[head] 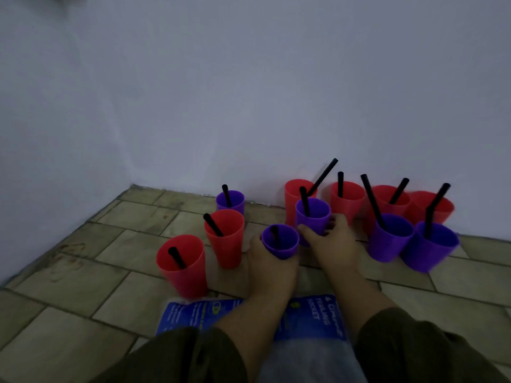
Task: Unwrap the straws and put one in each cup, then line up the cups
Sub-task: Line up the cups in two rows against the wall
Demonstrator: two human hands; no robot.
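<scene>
A: Where do things stand?

B: All 11 cups show a black straw, so the unwrapping looks done; what is left is the lining up. 4 red cups sit along the wall from 12 to 2 o'clock, with 2 purple cups just in front of them at 2 o'clock. 2 red and 1 purple stand loose at 10 to 11 o'clock.

A: And the hands?

B: The left hand is wrapped around a small purple cup at 12 o'clock. The right hand is closed around a second purple cup, just beside it at 1 o'clock.

A: How will they handle?

B: I'd judge thin plastic: light, a bit slick, easy to tip. The straw leans freely and could flip out. Grasp low on the wall of the cup and slide it over the tiled floor. A blue packet lies under the forearms at 6 o'clock.
</scene>
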